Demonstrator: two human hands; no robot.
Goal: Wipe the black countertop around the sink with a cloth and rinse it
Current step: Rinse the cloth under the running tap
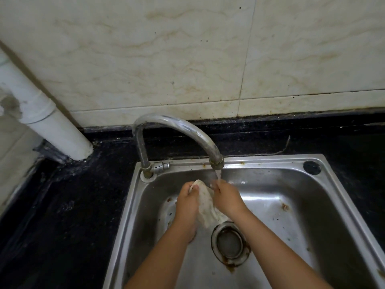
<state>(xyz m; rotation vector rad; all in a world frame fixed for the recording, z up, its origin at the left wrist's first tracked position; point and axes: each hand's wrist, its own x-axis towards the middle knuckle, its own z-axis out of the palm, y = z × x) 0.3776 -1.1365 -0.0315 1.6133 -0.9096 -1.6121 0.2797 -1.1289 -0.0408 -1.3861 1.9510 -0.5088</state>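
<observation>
Both hands hold a wet cloth [205, 205] under running tap water over the steel sink [325, 205].

Cloth is whitish, crumpled, stained; long axis runs from upper left near the left hand's fingertips down-right toward the drain [229, 243], lower end hanging just above it. Left hand [187, 200] grips the cloth's upper end, fingers curled round it; right hand [227, 198] clutches the cloth's right side, fingers curled in, water stream [218, 175] hitting near its knuckles. Curved chrome faucet [177, 126] arches from the sink's back-left corner, spout pointing down. Sink basin is dull stainless, wet, rust spots around the drain ring and rim. Black speckled bench [68, 205] surrounds the sink, looks damp. Beige veined tile wall [187, 59] behind; white pipe [52, 122] at left meets the bench corner.
</observation>
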